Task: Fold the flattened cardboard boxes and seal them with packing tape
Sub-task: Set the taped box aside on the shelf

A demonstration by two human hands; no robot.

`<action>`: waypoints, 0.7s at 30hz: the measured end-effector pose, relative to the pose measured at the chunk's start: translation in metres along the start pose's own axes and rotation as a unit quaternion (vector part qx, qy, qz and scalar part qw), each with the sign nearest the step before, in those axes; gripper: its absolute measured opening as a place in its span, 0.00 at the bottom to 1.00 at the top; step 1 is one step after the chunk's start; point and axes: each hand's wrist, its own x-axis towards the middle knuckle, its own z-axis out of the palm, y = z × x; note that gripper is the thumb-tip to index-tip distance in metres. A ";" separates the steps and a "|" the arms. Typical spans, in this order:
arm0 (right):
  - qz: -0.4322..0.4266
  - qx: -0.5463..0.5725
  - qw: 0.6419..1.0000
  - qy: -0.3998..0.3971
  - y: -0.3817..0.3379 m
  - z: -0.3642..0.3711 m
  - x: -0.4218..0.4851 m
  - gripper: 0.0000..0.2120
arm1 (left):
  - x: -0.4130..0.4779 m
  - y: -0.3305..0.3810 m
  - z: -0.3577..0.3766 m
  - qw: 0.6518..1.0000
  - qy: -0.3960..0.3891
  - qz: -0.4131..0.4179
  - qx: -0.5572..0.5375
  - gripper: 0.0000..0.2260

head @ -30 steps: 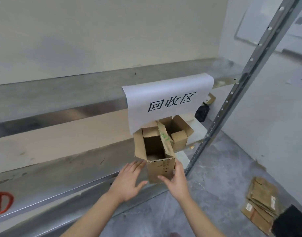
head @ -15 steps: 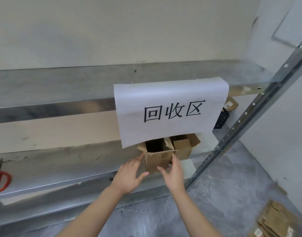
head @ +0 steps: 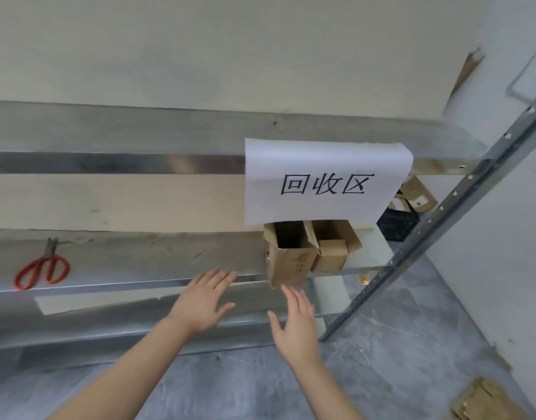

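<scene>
Cardboard box (head: 291, 262) stands open-topped at the shelf (head: 139, 256) edge beside a neighbouring box (head: 333, 253). Just below it hover the left hand (head: 200, 304) and right hand (head: 294, 325), fingers spread, holding nothing. Placement looks done; the next move likely calls for fetching 1 flattened box from the floor pile (head: 485, 401).

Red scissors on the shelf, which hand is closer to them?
Left. The left hand is to the right of the scissors, apart from them; the right hand is farther right, just below the open cardboard box.

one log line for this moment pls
left hand open, empty | right hand open, empty | cardboard box upright on shelf, top open
</scene>
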 end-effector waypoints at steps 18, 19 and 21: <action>-0.261 -0.106 0.951 -0.126 -0.393 0.226 -0.095 0.36 | -0.358 -0.321 -0.052 0.972 0.088 -0.213 0.039 0.31; -0.276 -0.105 0.946 -0.131 -0.413 0.239 -0.098 0.37 | -0.373 -0.337 -0.054 0.969 0.088 -0.229 0.039 0.31; -0.302 -0.104 0.937 -0.142 -0.450 0.265 -0.100 0.37 | -0.401 -0.369 -0.059 0.962 0.092 -0.256 0.039 0.33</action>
